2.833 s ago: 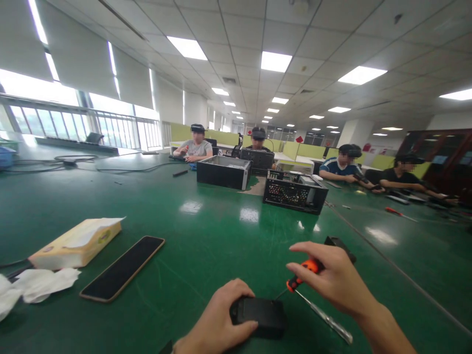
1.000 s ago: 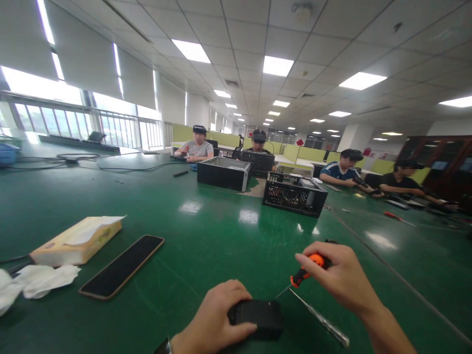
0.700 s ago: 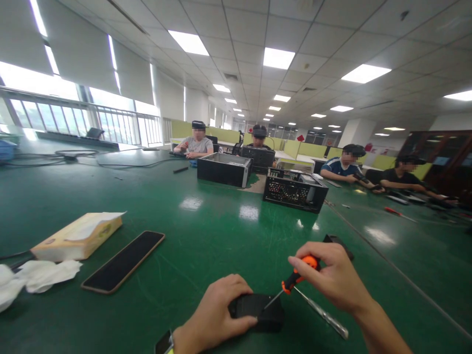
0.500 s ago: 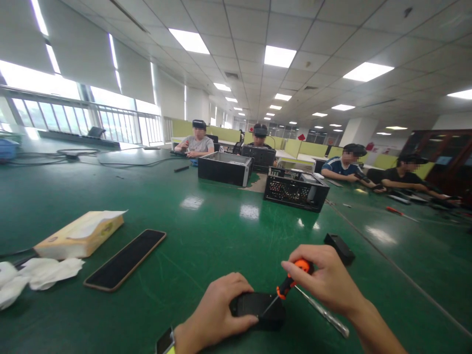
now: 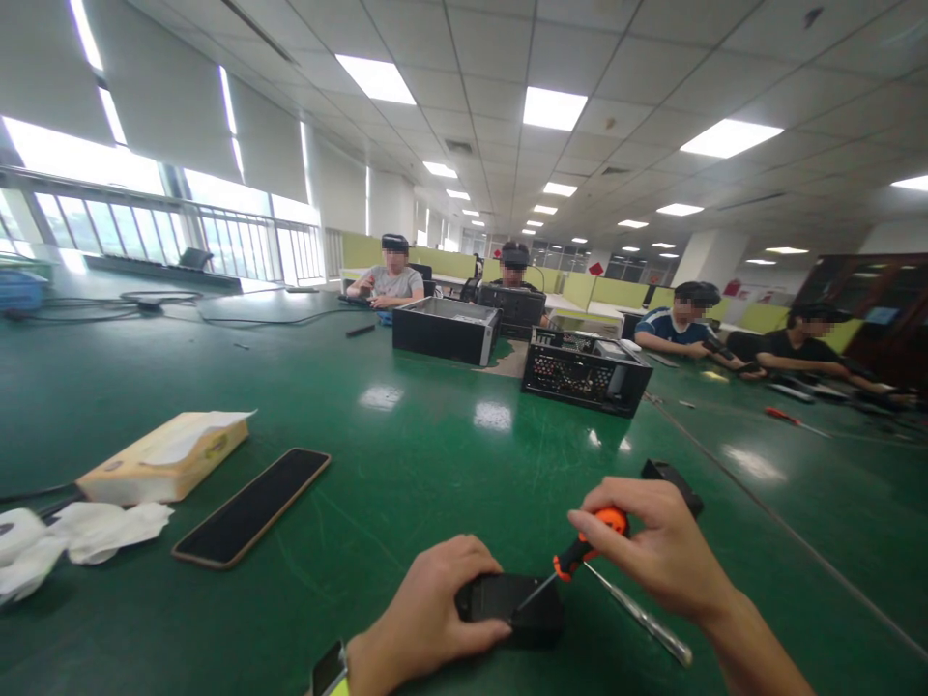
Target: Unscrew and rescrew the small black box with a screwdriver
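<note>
Two hands at the bottom of the head view, both busy with one little black box point(image 5: 507, 604) that sits flat on the green surface point(image 5: 449, 464), right at the near edge of the picture. The left hand point(image 5: 435, 619) is closed over the box's left end, fingers on top and thumb along the near side, pinning it down. There's a watch point(image 5: 330, 667) on that wrist, only half in shot.

The right hand point(image 5: 663, 556) has a narrow fingertip pinch on a small screwdriver point(image 5: 580, 553) with an orange and black handle. The thin shaft slants down to the left and its tip sits on top of the box. Can't make out a screw, it's too small.

Just to the right of the box a long metal rod point(image 5: 642, 619) lies on the surface, running under the right hand. A small black block point(image 5: 674, 476) pokes out behind that hand.

Off to the left there's a phone point(image 5: 252, 505) lying screen up, then a tissue box point(image 5: 165, 454) beside it, and some crumpled tissues point(image 5: 87, 532) nearer the edge.

Further back sit two open computer cases point(image 5: 444, 331) point(image 5: 586, 371), well apart from the hands. Four people are seated along the far side, with a red screwdriver point(image 5: 794, 419) lying near the ones on the right.
</note>
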### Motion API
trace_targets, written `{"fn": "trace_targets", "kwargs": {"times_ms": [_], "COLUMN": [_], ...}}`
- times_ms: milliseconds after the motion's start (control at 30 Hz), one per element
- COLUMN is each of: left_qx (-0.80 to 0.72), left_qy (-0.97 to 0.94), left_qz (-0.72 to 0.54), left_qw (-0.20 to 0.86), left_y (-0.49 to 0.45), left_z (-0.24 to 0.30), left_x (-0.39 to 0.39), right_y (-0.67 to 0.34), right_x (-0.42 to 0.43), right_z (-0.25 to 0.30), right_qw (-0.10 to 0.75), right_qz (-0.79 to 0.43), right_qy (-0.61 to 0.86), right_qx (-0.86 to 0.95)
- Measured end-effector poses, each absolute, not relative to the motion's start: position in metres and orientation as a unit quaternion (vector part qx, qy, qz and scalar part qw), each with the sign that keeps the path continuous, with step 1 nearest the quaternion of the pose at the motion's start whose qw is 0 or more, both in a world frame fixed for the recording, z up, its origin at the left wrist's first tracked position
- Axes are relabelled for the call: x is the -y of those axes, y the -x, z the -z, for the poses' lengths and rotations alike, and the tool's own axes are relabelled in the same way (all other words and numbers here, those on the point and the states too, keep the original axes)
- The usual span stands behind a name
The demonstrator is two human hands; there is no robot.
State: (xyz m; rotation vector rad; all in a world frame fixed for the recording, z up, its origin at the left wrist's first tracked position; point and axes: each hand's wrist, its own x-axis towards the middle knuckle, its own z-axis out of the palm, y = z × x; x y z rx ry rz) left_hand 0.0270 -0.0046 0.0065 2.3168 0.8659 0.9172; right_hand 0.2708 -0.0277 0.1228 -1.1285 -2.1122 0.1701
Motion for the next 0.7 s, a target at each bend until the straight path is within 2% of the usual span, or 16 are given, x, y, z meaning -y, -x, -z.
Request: {"fn": "trace_targets", "kwargs": {"times_ms": [500,700], "left_qx": [-0.318,-0.32], "left_qy": [-0.853,-0.852], "left_qz": [-0.336,-0.339], "left_qw": [0.242,0.237], "left_y": [-0.028,-0.028], "left_z": [-0.006,-0.003], "left_x": [0.005,0.004], "right_y": [-0.269,-0.27], "right_x": [0.039,0.039], "right_z": [-0.129,-0.126], "right_qw": [0.319,0.317], "right_qz": [-0.101,-0.036], "right_qy": [0.388,0.413], "right_qx": [0.859,0.853]}}
